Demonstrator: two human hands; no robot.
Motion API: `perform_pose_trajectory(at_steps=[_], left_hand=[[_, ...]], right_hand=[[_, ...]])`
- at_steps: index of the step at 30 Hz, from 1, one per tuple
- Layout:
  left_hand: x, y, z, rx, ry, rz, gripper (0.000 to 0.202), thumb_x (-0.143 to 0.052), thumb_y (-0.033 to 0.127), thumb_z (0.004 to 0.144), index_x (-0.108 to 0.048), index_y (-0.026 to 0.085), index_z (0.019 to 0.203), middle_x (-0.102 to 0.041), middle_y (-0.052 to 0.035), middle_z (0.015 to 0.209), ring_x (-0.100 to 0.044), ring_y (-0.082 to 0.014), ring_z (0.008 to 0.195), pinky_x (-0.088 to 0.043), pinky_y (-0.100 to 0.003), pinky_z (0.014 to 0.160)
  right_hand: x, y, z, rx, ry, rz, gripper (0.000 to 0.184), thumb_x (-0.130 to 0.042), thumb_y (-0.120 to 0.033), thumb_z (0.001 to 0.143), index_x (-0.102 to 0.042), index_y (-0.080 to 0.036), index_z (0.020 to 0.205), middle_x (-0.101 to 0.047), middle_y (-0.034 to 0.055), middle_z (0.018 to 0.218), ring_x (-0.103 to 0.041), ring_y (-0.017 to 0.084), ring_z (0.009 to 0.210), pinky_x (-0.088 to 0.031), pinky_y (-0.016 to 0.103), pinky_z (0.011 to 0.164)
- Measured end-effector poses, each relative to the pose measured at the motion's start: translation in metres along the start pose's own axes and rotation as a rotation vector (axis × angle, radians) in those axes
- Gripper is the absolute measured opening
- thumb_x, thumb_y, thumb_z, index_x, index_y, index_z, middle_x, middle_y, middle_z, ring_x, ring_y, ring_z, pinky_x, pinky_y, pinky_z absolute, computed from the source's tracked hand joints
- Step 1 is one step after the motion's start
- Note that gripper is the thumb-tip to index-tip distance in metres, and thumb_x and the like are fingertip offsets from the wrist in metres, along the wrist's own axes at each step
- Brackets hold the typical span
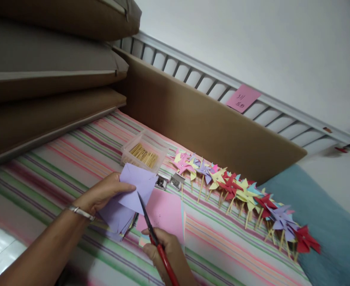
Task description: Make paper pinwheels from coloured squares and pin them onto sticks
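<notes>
With your left hand (100,194) grasping the purple paper square (137,186) and right hand (165,248) clenched on the scissors (156,240), cut straight.

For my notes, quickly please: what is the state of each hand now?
Left hand: closed on a purple paper square.
Right hand: closed on red-handled scissors.

White wall (252,35), stacked brown cushions (43,59), striped cloth (67,159), perhaps a bedcover
</notes>
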State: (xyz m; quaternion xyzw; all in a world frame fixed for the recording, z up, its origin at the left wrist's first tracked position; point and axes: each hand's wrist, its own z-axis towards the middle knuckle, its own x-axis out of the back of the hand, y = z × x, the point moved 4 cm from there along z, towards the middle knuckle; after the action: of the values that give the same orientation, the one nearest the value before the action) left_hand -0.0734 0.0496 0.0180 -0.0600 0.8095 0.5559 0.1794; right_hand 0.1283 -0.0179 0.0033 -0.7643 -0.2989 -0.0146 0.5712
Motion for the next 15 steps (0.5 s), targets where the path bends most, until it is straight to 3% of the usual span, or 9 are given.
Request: perform_pose_trajectory(at_steps=[15], left_hand=[[0.0009, -0.0005, -0.0002, 0.016, 0.015, 0.007, 0.021, -0.072, 0.024, 0.058, -0.072, 0.012, 0.076, -0.073, -0.0042, 0.067, -0.063, -0.0192, 0.058, -0.043, -0.027, 0.059]], right_hand=[[0.001, 0.0004, 0.0002, 0.009, -0.01, -0.048, 0.032, -0.064, -0.031, 0.071, -0.068, -0.015, 0.098, -0.047, -0.0018, 0.063, -0.039, 0.012, 0.057, -0.036, 0.022, 0.054]])
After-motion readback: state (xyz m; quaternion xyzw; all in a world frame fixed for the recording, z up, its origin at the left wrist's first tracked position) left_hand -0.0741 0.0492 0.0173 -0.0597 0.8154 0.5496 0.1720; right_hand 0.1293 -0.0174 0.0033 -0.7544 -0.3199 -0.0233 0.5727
